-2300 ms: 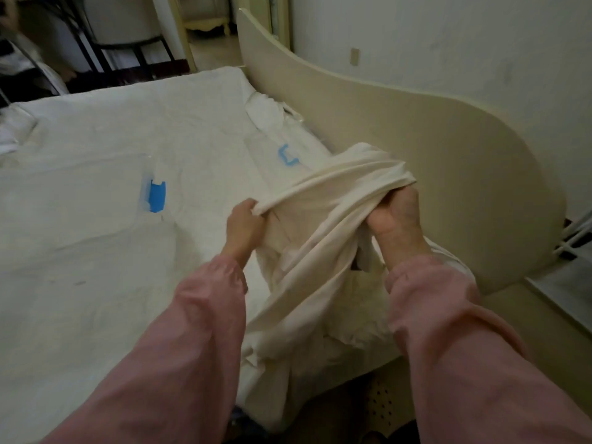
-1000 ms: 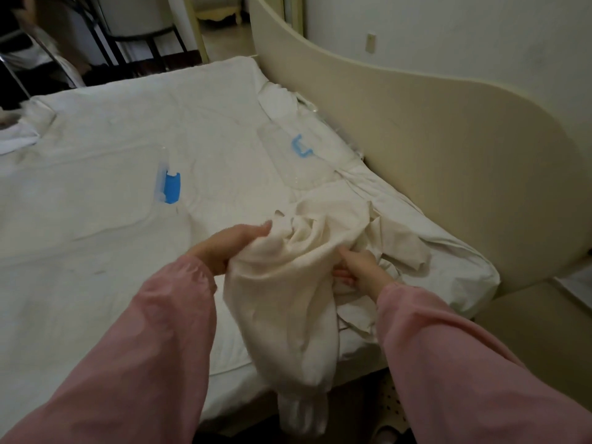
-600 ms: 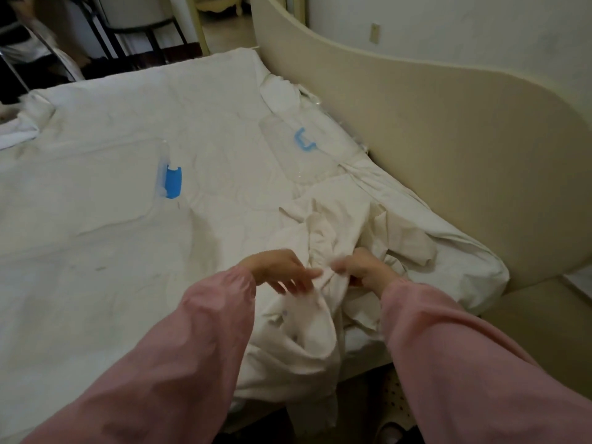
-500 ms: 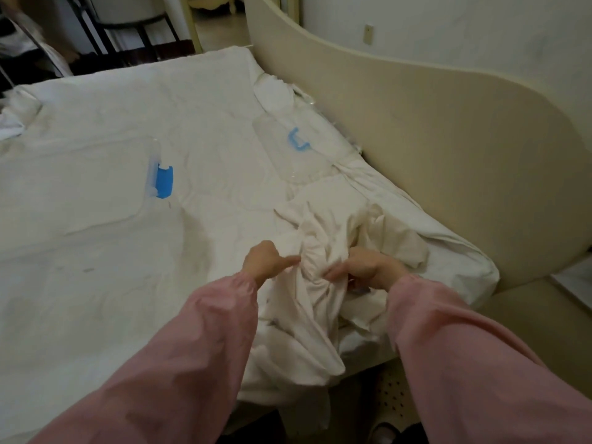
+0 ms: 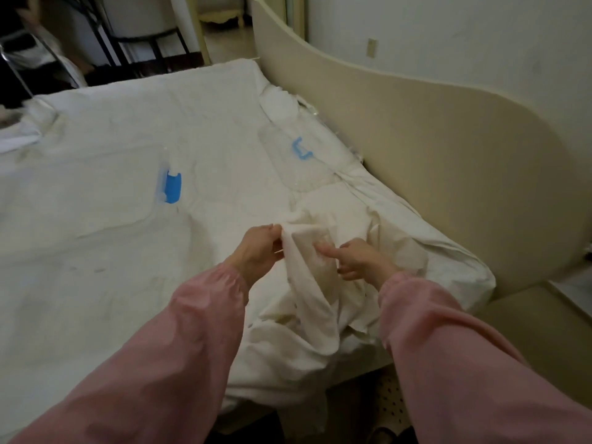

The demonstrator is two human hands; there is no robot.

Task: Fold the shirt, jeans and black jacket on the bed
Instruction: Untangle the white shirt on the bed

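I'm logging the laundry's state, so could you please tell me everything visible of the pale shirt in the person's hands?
The shirt is cream-white, soft, thin woven-looking cloth, crumpled and unfolded. It lies bunched on the near right corner of the bed, part hanging over the edge. The left hand pinches a raised fold at its top; the right hand rests a finger on it, grip unclear. No collar can be made out.

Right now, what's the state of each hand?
Left hand: pinching the shirt.
Right hand: touching the shirt; grip cannot be told.
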